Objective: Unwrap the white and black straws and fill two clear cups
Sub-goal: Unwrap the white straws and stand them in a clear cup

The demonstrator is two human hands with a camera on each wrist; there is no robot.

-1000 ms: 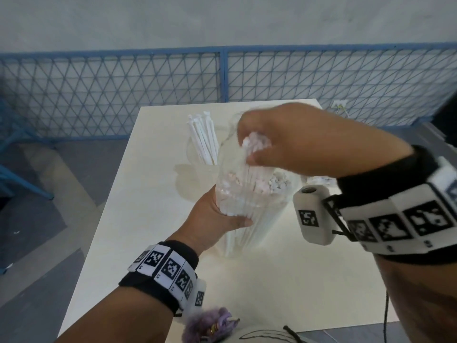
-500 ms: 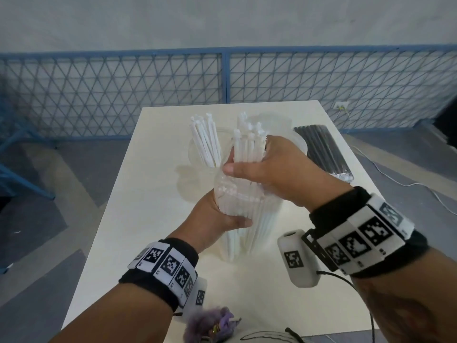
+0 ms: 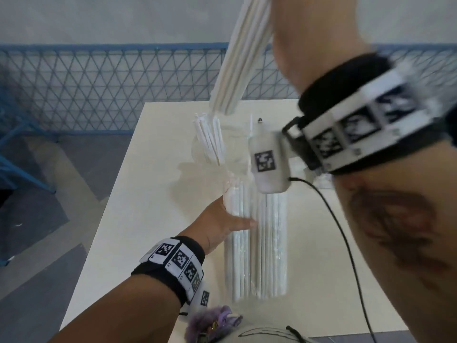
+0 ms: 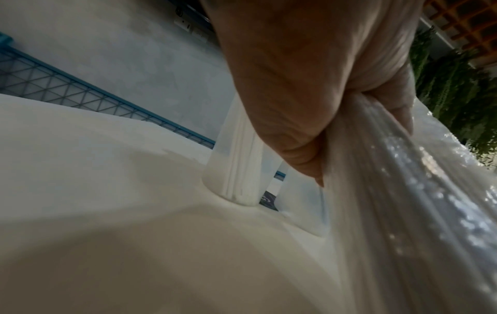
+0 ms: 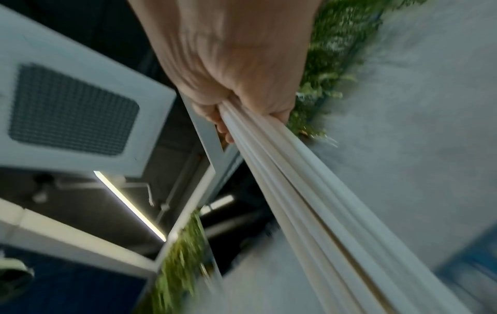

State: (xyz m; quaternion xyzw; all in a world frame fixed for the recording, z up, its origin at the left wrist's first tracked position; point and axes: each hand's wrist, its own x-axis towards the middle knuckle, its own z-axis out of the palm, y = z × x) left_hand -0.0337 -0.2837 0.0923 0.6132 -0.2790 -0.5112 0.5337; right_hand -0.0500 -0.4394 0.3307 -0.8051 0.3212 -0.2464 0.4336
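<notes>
My left hand (image 3: 230, 216) grips a clear plastic pack of white straws (image 3: 259, 243) standing upright on the cream table (image 3: 138, 219); the crinkled wrapper (image 4: 403, 191) runs past its fingers. My right hand (image 5: 236, 110) is raised high and grips a bundle of bare white straws (image 3: 242, 58), whose lower ends hang above the cups. A clear cup (image 3: 210, 147) holding several white straws stands behind the pack, and a second clear cup (image 4: 304, 201) beside it looks empty. My right forearm hides the black straws.
A blue mesh fence (image 3: 99, 90) runs behind the table's far edge. A black cable (image 3: 346, 231) hangs from my right wrist camera over the table. A purple fuzzy object (image 3: 212, 320) lies at the near edge. Bare table lies left of the pack.
My right hand has pulled a bundle of white straws up out of the pack and lifted it high. My left hand still holds the pack, now lower on the wrapper.
</notes>
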